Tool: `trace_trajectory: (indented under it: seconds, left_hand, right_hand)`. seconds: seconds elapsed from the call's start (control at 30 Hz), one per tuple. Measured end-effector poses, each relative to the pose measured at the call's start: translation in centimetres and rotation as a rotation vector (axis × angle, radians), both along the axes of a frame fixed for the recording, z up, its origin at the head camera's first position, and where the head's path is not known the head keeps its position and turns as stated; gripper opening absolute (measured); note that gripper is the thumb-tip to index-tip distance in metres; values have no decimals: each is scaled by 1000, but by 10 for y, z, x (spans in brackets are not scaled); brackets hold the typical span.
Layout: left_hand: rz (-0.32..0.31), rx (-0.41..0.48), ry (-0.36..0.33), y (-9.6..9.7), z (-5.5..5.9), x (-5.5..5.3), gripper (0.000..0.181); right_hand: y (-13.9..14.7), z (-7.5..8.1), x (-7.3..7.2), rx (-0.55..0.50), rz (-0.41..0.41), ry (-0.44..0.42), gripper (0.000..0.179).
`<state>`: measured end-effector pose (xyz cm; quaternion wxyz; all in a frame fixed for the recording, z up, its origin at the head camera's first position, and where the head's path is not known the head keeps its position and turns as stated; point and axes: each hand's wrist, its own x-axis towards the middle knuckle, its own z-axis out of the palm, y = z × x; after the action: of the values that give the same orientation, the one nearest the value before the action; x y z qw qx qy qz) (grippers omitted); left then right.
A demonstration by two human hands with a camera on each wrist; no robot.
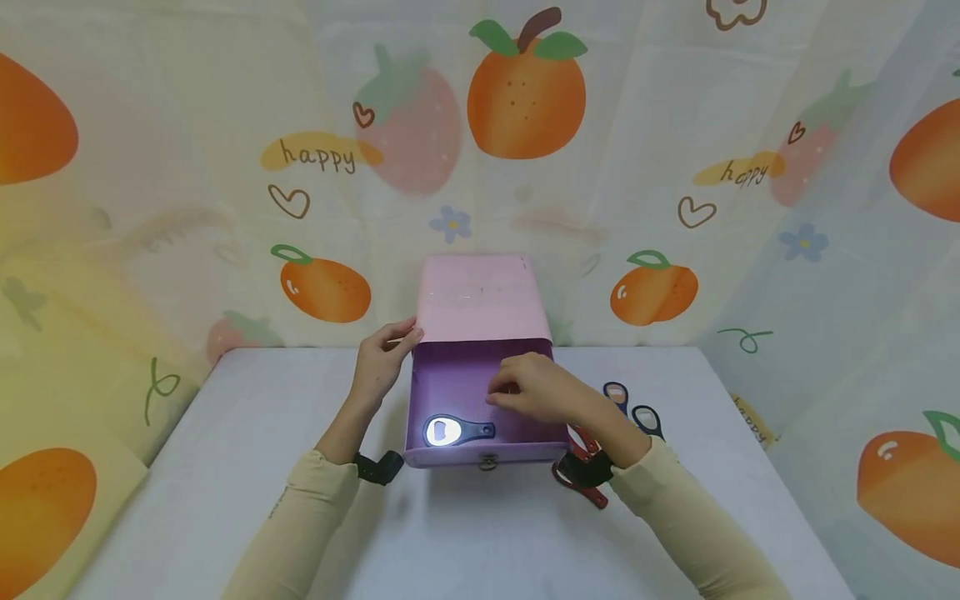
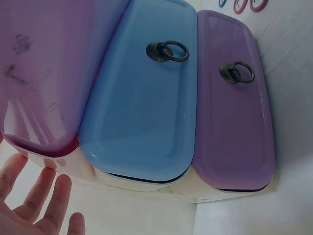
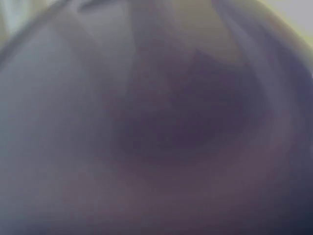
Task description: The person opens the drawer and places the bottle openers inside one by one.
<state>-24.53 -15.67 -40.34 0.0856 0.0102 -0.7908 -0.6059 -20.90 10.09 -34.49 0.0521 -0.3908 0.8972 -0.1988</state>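
A small cabinet with a pink top (image 1: 483,298) stands at the back of the table, its upper purple drawer (image 1: 453,457) pulled out. A dark-blue bottle opener (image 1: 480,431) lies inside near the drawer's front. My left hand (image 1: 381,362) rests its fingertips against the cabinet's left front corner; its fingers (image 2: 58,198) are spread in the left wrist view. Over the drawer's right half hovers my right hand (image 1: 540,386), fingers loosely bent with nothing seen between them. The right wrist view is a dim purple blur.
Right of the cabinet lie several more bottle openers: a blue one (image 1: 617,395), a black one (image 1: 647,419) and red ones (image 1: 588,493), partly behind the right wrist. Below the pulled-out drawer are a shut blue drawer (image 2: 139,103) and a purple drawer (image 2: 234,122), both with ring pulls.
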Motion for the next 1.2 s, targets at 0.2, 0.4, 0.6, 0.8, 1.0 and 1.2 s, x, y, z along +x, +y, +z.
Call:
trace_trajectory:
  seconds: [0.2,0.4,0.6,0.8,1.0,1.2]
  left_hand:
    - [18,4,32,0,-9,-6,41]
    - [18,15,40,0,-9,-7,40]
    - [7,11,27,-1,-9,-7,42]
    - [15,9,30,-2,-9,-6,42]
    - [16,18,38,-1,-8,-7,40]
    - [15,7,28,-1,-10,-7,41]
  right_hand:
    - [27,15,0,-123,-58,1,14]
    - [56,18,-2,-200,-141,29,11]
    - [92,10,-4,-260,-263,2,10]
    - [119,-3,-7,-245,-357,-5,16]
    - [141,-22,-9,-236,-465,-21,21]
    - [165,-50,-12,-194,-592,-119,27]
